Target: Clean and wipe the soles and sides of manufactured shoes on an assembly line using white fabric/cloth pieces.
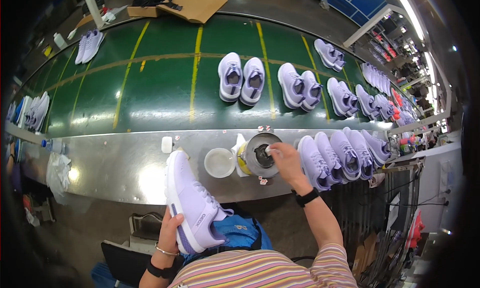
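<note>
My left hand [170, 231] grips a lavender sneaker [194, 200] by its sole near the heel, toe pointing up and away from me. The shoe is held in front of my body at the edge of the steel bench. My right hand [289, 164] pinches a small white piece [270, 150], perhaps a pad or cloth, over a round metal bowl [271, 138] with a dark inside. Whether the piece touches the bowl's inside I cannot tell. Left of it stands a white bowl [220, 163] with pale contents.
Several lavender sneakers [327, 158] stand in a row right of my right hand. Beyond the steel bench [115, 173], a green conveyor belt [160, 88] with yellow lines carries more pairs. A white block [167, 144] lies near the held shoe's toe. Cardboard [200, 3] lies at the far edge.
</note>
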`<state>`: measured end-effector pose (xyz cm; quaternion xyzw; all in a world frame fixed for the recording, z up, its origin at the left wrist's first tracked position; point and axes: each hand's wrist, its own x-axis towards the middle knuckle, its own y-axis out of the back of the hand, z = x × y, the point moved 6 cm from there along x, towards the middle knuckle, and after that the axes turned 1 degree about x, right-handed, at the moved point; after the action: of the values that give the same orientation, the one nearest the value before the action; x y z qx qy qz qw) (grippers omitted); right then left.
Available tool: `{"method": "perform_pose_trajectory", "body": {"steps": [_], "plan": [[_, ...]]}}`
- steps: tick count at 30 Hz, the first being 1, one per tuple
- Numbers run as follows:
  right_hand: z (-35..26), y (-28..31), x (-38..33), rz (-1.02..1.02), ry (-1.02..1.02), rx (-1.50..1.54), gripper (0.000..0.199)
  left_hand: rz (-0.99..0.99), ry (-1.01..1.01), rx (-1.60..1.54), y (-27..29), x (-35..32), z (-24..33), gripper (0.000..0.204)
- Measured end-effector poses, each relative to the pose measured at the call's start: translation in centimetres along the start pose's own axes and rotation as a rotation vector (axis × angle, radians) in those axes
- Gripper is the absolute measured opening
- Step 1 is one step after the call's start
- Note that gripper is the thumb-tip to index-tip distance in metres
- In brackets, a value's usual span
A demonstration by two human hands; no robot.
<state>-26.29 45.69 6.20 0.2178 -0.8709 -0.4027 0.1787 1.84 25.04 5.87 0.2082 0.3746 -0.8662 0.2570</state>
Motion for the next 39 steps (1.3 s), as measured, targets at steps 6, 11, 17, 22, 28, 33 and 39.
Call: {"method": "perform_pose_trajectory", "body": {"steps": [6,11,17,22,28,33,39], "plan": [[-0.9,1.7,-1.7,0.027,0.116,-0.054,0.013,-0.035,0.049,0.030,0.4,1.2,-1.4,0.059],[-3.4,2.1,-3.6,0.083,0.113,-0.007,0.012,-0.081,0.087,-0.013,0.7,1.0,-1.9,0.063],[-13.5,-1.3,-6.8,-0.163,-0.134,0.584,0.017,-0.028,0.021,0.115,1.9,-0.7,-2.5,0.068],[-19.2,-5.8,-8.9,-0.351,0.225,0.449,0.015,0.006,-0.109,0.232,1.1,-2.8,-2.0,0.072],[-20.2,-7.0,-11.1,-0.400,0.297,0.309,0.013,0.089,-0.137,0.248,2.9,-5.0,-2.8,0.076],[-20.7,-7.3,-12.3,-0.388,0.322,0.320,0.014,0.125,-0.163,0.238,3.3,-5.9,-3.2,0.076],[-21.5,-7.5,-11.5,-0.251,0.360,0.322,0.015,0.106,-0.178,0.258,3.4,-6.6,-3.3,0.075]]}}
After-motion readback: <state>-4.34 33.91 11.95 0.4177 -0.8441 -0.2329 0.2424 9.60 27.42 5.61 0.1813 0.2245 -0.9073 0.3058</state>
